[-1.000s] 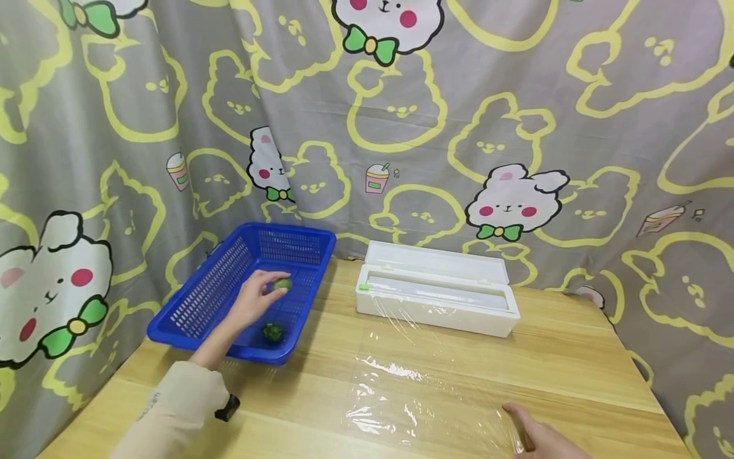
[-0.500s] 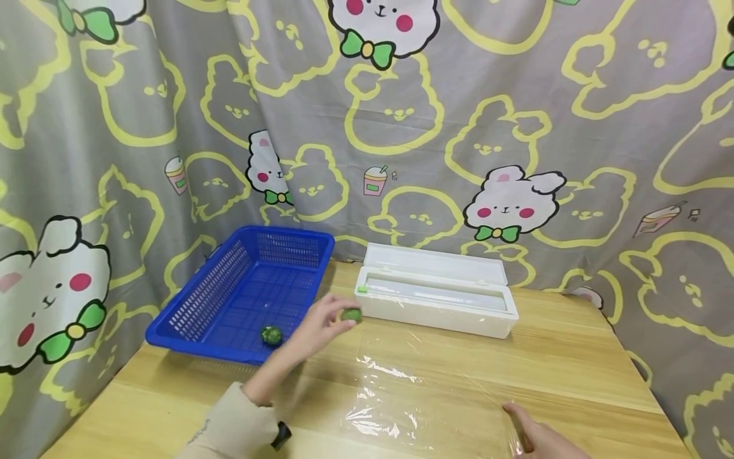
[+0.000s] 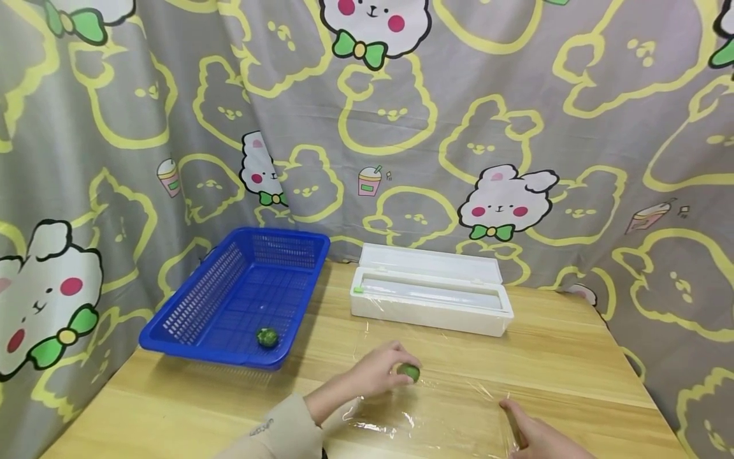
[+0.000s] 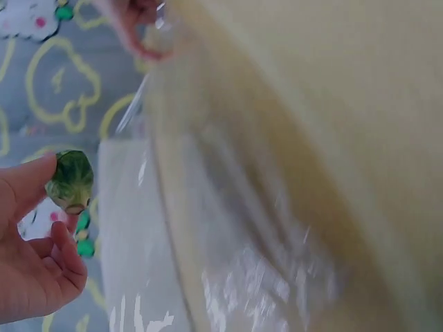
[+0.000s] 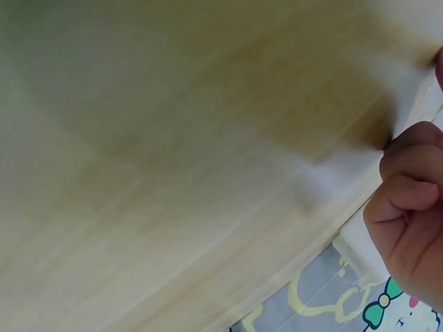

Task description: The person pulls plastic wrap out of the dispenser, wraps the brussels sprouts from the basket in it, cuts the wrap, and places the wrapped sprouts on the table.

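Note:
In the head view my left hand pinches a small Brussels sprout between thumb and fingers, above a sheet of cling film. The left wrist view shows the sprout's leafy green side and pale cut stem end. My right hand, at the lower right, grips the film's corner; its curled fingers also show in the right wrist view. The film runs from a white dispenser box, whose lid stands raised. A second Brussels sprout lies in the blue basket.
The wooden table carries the basket at the left and the dispenser at the back. Behind them hangs a grey patterned curtain. A small green slider sits at the dispenser's left end.
My left hand has lifted the Brussels sprout out of the basket and carried it right, over the film. The right hand has stayed at the film's corner.

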A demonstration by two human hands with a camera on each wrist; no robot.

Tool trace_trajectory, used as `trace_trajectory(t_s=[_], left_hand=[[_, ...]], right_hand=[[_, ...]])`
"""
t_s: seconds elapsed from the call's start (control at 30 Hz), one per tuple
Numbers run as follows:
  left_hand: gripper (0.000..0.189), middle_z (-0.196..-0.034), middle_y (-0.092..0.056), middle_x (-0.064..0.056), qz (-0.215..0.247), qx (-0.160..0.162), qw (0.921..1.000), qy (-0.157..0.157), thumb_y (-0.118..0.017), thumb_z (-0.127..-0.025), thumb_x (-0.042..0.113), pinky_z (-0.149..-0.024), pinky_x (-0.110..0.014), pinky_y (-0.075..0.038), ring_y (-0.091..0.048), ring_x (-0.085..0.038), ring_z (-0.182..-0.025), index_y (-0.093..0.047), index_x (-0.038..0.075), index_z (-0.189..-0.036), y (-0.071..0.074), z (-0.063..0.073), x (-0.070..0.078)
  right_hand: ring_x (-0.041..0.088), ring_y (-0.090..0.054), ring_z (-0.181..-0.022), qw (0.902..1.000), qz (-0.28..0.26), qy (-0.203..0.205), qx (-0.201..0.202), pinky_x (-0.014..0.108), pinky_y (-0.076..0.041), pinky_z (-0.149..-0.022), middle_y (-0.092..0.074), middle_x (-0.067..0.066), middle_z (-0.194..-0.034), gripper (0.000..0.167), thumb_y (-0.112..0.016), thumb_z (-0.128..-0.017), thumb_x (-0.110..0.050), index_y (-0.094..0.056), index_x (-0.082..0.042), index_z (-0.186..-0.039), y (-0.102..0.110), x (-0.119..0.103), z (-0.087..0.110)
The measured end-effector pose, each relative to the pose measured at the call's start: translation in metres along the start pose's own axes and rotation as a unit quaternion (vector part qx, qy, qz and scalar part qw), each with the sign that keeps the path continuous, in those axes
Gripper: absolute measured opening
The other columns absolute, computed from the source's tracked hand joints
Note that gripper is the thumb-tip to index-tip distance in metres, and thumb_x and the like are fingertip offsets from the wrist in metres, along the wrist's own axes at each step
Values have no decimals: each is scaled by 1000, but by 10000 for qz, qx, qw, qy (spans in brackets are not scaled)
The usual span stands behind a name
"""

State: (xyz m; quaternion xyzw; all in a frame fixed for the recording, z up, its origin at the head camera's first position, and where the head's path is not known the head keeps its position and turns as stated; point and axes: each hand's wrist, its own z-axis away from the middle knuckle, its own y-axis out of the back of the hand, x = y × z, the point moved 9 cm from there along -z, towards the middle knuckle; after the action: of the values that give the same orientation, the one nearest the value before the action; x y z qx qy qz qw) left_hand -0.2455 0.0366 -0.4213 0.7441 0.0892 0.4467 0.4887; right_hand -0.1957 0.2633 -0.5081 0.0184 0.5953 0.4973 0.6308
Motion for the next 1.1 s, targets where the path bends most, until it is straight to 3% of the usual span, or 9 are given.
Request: trace_trajectory(t_s=[0.2,0.37,0.53,0.77,1.1], left_hand=[[27,-94,-61,8,-490,-546,9969,-286,-68,-80,22,-61,-12,-36,-45,1,-78,-67,18,-107,-36,-9,12],[27,-91,-63,10,-756,-777,9931,-440,-67,-80,25,-59,-10,-35,-43,3,-74,-68,18,-107,-53,-16,17],[27,-89,-62,8,-865,-720,9933,-255,-69,-79,24,-59,-11,-34,-42,2,-72,-68,19,-106,-58,-19,14],[27,-90,-59,5,-785,-669,9947,17,-70,-78,24,-59,-13,-34,-43,0,-73,-68,22,-105,-63,-21,13],[29,-91,-56,5,-955,-713,9922,367,-69,-78,26,-58,-17,-35,-45,-4,-76,-66,28,-108,-69,-21,10]], right_hand=[[10,-51,-83,9999,171,8,-8,19,-42,-70,-56,26,-100,83,-72,-75,-27,-22,13,-128,1,-1,1],[17,-50,-83,9997,103,-176,111,19,-40,-70,-53,25,-102,83,-74,-72,-19,-22,10,-132,1,-1,3],[22,-49,-83,9991,-209,-354,64,19,-40,-70,-53,26,-103,85,-73,-73,-18,-20,9,-134,0,-1,5],[12,-48,-73,9996,-178,-219,96,21,-39,-66,-52,12,-88,81,-72,-72,-15,-23,8,-131,0,-3,7],[24,-49,-83,9978,-403,-516,30,21,-40,-69,-54,21,-100,84,-73,-74,-20,-21,7,-133,0,1,6]])
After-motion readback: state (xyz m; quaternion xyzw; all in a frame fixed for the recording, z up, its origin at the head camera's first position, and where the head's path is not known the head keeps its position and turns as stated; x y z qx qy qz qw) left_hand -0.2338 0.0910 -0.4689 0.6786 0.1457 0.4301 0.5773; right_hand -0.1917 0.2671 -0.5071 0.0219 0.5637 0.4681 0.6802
